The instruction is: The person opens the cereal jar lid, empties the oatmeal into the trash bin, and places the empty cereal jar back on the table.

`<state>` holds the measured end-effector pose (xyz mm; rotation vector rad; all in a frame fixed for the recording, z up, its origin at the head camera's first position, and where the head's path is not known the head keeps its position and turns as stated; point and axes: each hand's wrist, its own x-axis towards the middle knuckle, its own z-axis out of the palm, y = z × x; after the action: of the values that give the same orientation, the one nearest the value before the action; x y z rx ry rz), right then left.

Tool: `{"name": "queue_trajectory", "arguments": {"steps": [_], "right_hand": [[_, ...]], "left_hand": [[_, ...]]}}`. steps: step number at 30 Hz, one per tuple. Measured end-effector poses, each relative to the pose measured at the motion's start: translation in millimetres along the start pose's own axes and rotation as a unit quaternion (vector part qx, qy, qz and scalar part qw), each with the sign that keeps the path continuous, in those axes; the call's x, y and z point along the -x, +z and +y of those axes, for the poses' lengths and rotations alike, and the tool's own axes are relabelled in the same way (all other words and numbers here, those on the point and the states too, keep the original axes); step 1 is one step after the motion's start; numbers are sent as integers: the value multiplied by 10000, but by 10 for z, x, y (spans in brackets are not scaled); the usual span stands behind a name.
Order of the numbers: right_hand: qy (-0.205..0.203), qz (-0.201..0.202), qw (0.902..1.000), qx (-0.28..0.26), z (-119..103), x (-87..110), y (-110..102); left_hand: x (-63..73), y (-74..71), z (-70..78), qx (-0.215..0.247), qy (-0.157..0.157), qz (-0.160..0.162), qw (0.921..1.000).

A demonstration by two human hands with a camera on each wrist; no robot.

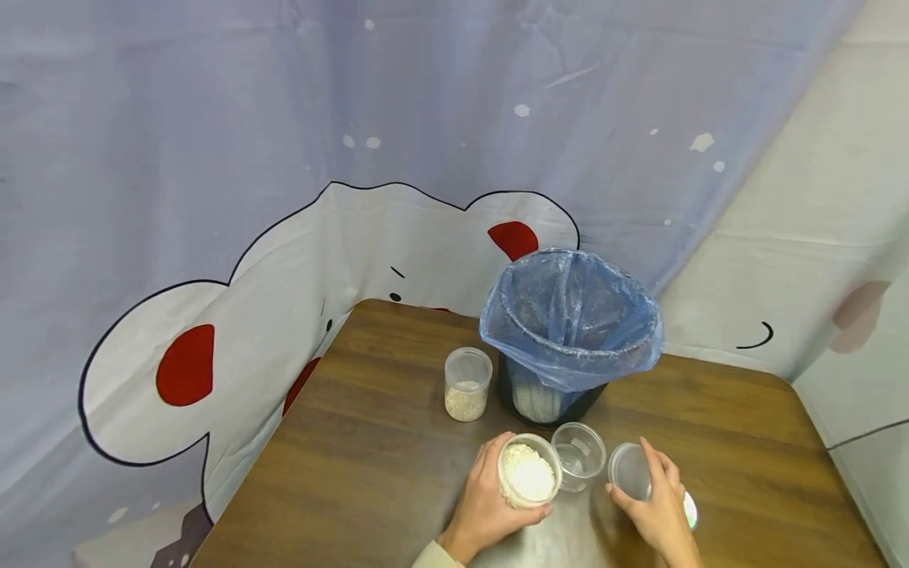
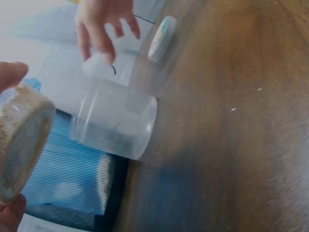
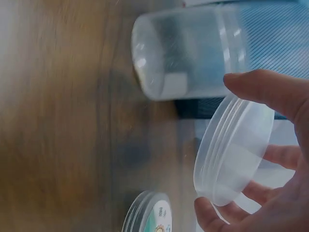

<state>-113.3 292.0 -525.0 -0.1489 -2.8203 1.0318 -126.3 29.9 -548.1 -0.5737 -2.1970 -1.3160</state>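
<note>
My left hand (image 1: 486, 505) grips a clear plastic jar (image 2: 28, 145) filled with pale oat-like flakes (image 1: 529, 473), its open mouth facing up in the head view. Fingers and thumb of my right hand (image 1: 660, 501) hold a translucent plastic lid (image 3: 234, 150) by its edge, tilted on its side in the right wrist view. Between the hands, an open clear jar (image 1: 578, 457) stands upright on the table, with no flakes showing inside. A second, labelled lid (image 3: 155, 215) lies on the table beside my right hand, partly hidden by it in the head view.
A mesh bin (image 1: 536, 394) lined with a blue bag (image 1: 568, 359) stands behind the jars. Left of it is another jar (image 1: 467, 386), partly filled with flakes. A few crumbs dot the wooden table (image 1: 341, 450). A printed curtain (image 1: 398, 252) hangs behind.
</note>
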Motion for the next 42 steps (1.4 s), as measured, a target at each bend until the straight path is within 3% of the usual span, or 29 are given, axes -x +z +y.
{"name": "queue_trajectory", "arguments": {"steps": [8,14,19,27,42], "right_hand": [[218,-549,9981,184,242,-320,7],[124,-396,9979,489,324,-514,79],[352,-310,9963,726,353,-632,89],[1023,-496,9897,866,377,-703,57],[1409,-155,9864,829,470,-744,85]], "left_hand": [[-149,-116,63,398,-236,13,9989],[-306,-253,154,489,-201,98,9986],[-417,-356,194,353,-18,300,9989],[-445,-420,253,379,-369,90,9986],[-762,-537,355,36,-5,188,9998]]}}
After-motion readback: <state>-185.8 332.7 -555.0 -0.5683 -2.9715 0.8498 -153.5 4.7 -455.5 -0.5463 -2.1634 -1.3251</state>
